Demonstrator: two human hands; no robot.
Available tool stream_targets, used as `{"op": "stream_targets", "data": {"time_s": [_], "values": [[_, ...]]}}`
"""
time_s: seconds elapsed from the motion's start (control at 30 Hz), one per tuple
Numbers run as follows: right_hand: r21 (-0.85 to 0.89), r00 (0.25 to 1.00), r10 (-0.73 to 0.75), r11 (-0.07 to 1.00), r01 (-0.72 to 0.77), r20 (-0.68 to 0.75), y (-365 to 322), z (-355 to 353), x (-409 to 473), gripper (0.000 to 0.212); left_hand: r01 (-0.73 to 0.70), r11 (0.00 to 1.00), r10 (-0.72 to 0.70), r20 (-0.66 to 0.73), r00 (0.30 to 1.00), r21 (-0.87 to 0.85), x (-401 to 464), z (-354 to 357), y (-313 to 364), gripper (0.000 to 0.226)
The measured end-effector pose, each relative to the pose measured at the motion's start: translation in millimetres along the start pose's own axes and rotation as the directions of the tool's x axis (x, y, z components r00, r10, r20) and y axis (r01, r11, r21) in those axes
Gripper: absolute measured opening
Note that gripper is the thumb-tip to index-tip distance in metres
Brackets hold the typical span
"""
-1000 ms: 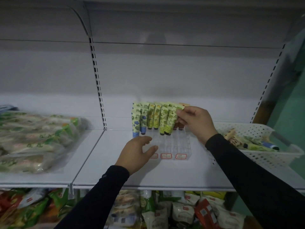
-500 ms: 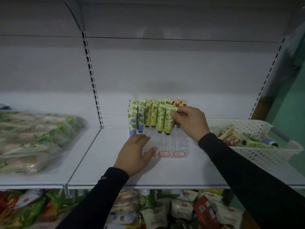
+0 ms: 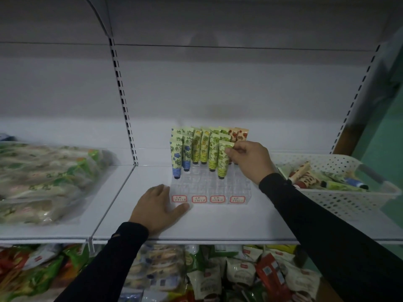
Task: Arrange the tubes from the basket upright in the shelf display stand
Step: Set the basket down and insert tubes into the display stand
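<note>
A clear plastic display stand (image 3: pixel 220 189) with red-edged price labels sits mid-shelf. Several tubes stand upright in its back rows: blue-green ones (image 3: pixel 176 158) at left, yellow and green in the middle, orange ones (image 3: pixel 239 134) at the back right. My right hand (image 3: pixel 248 160) pinches the top of a green tube (image 3: pixel 222 160) that stands cap-down in the stand. My left hand (image 3: pixel 159 207) rests flat on the shelf against the stand's front left corner. The white perforated basket (image 3: pixel 349 199) at right holds several more tubes (image 3: pixel 305 177) lying flat.
Clear bags of green-packaged goods (image 3: pixel 43 179) lie on the left shelf section. A slotted upright (image 3: pixel 124 105) divides the sections. Snack packets (image 3: pixel 218 273) fill the shelf below. The white shelf (image 3: pixel 218 225) in front of the stand is bare.
My right hand has kept its pinch on the green tube and lowered it into a slot. My left hand slid slightly left, uncovering the first price label.
</note>
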State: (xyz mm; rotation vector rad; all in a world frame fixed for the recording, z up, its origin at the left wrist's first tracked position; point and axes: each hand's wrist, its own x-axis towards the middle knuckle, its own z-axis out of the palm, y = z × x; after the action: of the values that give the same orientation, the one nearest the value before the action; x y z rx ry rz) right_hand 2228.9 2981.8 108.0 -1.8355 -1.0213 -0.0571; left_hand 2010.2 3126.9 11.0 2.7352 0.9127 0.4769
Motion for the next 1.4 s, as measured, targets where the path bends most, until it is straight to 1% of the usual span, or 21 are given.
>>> {"op": "stream_targets", "data": {"time_s": [0.03,0.1,0.47,0.6,0.73,1.0,1.2,1.4], "values": [[-0.003,1.0,0.003,1.0,-0.003,-0.001,0.3,-0.1,0.4,0.02,-0.018,1.0,0.018,0.012,1.0,0.002,0.2,1.0,0.2,0.07],[-0.022,1.0,0.001,1.0,-0.001,-0.005,0.0,-0.4,1.1,0.023,-0.041,0.999,0.04,0.013,0.999,0.025,0.3,1.2,1.1,0.065],[-0.104,0.998,-0.046,0.994,0.041,-0.039,0.8,-0.7,-1.8,0.035,-0.013,0.999,0.011,0.045,0.999,0.039,1.0,4.4,-1.8,0.069],[-0.149,0.998,-0.066,0.987,0.062,-0.022,-1.9,-1.9,-0.5,0.033,-0.015,0.999,0.014,0.036,0.999,0.041,1.0,5.1,-1.7,0.066],[-0.179,0.995,-0.1,0.979,0.099,0.004,-3.2,-0.7,4.3,0.034,-0.006,0.999,0.004,0.048,0.999,0.038,3.0,7.7,-4.9,0.071],[-0.225,0.993,-0.119,0.967,0.117,0.003,-2.0,4.8,4.4,0.036,-0.005,0.999,0.004,0.035,0.999,0.039,2.8,8.6,-5.1,0.069],[-0.2,0.992,-0.125,0.972,0.12,-0.009,0.1,6.7,1.1,0.037,-0.009,0.999,0.008,0.044,0.999,0.032,2.7,7.8,-4.3,0.073],[-0.171,0.992,-0.125,0.978,0.119,-0.022,4.1,6.9,1.1,0.033,-0.008,1.0,0.007,0.032,0.999,0.026,1.7,5.8,-2.4,0.066]]}}
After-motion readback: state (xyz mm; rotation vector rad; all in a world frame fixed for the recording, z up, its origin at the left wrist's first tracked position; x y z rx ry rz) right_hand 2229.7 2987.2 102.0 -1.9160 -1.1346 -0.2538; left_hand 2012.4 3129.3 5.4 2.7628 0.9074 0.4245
